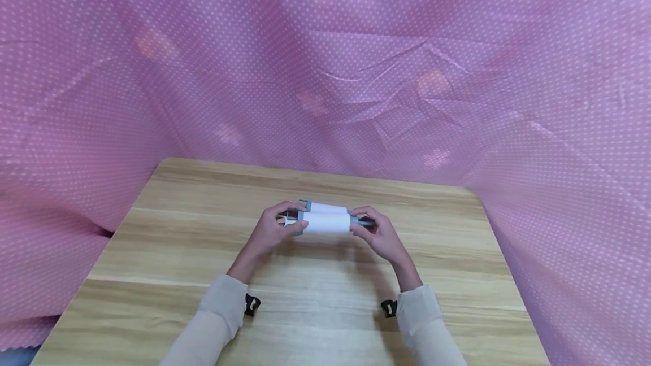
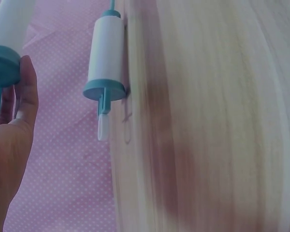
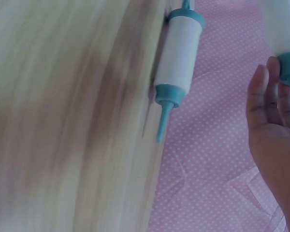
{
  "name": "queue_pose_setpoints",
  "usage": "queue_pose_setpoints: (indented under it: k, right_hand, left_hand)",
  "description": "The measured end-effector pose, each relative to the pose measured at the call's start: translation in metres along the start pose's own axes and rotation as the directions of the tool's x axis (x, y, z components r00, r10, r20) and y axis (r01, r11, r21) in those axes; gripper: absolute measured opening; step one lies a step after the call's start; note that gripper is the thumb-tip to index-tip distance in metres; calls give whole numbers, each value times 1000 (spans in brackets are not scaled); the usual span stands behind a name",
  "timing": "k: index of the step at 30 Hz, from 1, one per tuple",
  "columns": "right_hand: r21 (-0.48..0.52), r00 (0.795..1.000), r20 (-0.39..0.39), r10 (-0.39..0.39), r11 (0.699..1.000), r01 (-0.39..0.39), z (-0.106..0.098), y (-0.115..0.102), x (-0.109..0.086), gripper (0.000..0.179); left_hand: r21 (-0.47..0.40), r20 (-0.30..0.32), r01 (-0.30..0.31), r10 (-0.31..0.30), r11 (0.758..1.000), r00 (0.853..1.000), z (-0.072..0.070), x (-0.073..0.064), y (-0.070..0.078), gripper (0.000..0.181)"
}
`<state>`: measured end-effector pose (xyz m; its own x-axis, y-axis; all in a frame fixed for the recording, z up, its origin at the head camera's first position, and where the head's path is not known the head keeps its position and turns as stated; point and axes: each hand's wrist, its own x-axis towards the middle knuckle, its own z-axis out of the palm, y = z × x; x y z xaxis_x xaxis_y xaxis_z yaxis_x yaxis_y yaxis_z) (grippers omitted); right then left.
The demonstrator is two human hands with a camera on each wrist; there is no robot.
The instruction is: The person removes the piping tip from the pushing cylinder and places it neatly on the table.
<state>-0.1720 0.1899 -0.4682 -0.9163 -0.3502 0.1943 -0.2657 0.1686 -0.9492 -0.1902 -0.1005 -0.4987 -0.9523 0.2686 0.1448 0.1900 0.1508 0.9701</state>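
Two white cylinders with teal ends, like balloon pumps, lie side by side in the head view. The nearer pump (image 1: 325, 222) is held up off the table between both hands. My left hand (image 1: 269, 231) grips its wide teal collar at the handle end, with the thumb in front. The right hand (image 1: 382, 236) pinches the narrower teal nozzle end. Just behind it, the second pump (image 2: 106, 53) rests on the table, untouched as far as I can see. Its thin teal nozzle (image 3: 163, 123) shows in the right wrist view, and its white-tipped handle (image 2: 103, 126) in the left wrist view.
The wood-grain table (image 1: 315, 298) extends around the hands. Pink dotted cloth (image 1: 325, 72) hangs behind it and along both sides. Black clips (image 1: 251, 304) sit at the cuffs of the light sleeves (image 1: 216, 312).
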Motion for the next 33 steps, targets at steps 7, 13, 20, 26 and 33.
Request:
queue_pose_setpoints:
  k: [7, 13, 20, 26, 33]
  right_hand:
    - [-8, 996, -19, 84, 996, -84, -6, 10, 3, 31]
    - [-62, 989, 23, 145, 988, -143, -14, 18, 0, 32]
    - [-6, 991, 15, 136, 991, -136, -16, 15, -8, 32]
    - [38, 998, -21, 66, 997, -65, -15, 13, -8, 24]
    - [60, 995, -81, 52, 997, -48, -12, 12, -5, 23]
  left_hand:
    - [9, 20, -6, 6, 1000, 1000, 1, -2, 21, 33]
    - [-34, 25, -32, 33, 999, 999, 3, -8, 40, 31]
    - [-39, 20, -29, 30, 999, 999, 6, -9, 39, 32]
    - [-40, 10, -29, 30, 999, 1000, 7, -11, 39, 33]
    - [-60, 14, -48, 49, 997, 999, 8, -13, 40, 33]
